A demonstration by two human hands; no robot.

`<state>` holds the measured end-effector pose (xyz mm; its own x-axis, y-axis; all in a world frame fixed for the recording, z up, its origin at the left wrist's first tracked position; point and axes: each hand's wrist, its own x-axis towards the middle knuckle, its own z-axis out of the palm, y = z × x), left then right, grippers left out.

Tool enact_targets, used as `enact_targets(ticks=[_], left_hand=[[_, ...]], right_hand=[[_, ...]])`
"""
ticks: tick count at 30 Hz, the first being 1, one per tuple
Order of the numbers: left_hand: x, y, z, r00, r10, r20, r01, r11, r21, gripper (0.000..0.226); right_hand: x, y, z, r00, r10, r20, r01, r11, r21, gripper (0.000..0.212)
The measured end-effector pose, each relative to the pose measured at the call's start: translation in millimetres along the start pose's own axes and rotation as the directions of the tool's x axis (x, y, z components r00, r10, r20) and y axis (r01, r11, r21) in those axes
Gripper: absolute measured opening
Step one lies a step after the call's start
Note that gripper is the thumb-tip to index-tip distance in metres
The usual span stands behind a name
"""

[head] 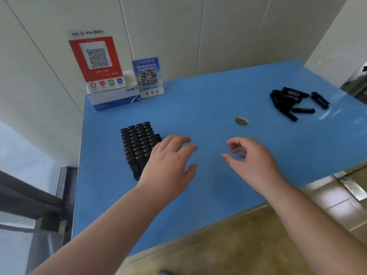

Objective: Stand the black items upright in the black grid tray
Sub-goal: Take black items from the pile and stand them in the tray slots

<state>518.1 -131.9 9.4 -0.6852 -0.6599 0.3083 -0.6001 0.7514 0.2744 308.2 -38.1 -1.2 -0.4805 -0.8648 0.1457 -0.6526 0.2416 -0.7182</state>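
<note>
Both bare forearms reach forward over the near edge of the desk (pixel 198 100). The left hand (pixel 170 159) lies palm down with fingers straight and slightly spread. The right hand (pixel 252 157) hovers beside it, fingers loosely curled, holding nothing.

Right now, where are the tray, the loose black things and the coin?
tray (pixel 137 144), head view, tops of the standing items filling it
loose black things (pixel 294 100), head view, middle of the pile
coin (pixel 241 121), head view, its face
</note>
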Motion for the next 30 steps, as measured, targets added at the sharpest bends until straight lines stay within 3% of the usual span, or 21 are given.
enact_targets(ticks=[4,8,19,30], left_hand=[[15,50,23,0.985,-0.029,0.168,0.020,0.998,0.056,0.057],[27,110,46,0.961,-0.011,0.277,-0.005,0.998,0.060,0.063],[62,250,92,0.974,0.064,0.217,-0.072,0.997,0.027,0.057],[126,284,137,0.953,0.050,0.300,-0.031,0.997,-0.067,0.056]], right_hand=[[-19,40,-62,1.000,-0.006,-0.015,0.002,0.965,-0.260,0.034],[-42,73,-115,0.998,0.054,-0.043,-0.066,0.932,-0.358,0.038],[-78,148,-225,0.988,0.124,-0.092,-0.152,0.881,-0.447,0.044],[-33,201,-252,0.987,0.145,-0.069,-0.160,0.876,-0.455,0.041]])
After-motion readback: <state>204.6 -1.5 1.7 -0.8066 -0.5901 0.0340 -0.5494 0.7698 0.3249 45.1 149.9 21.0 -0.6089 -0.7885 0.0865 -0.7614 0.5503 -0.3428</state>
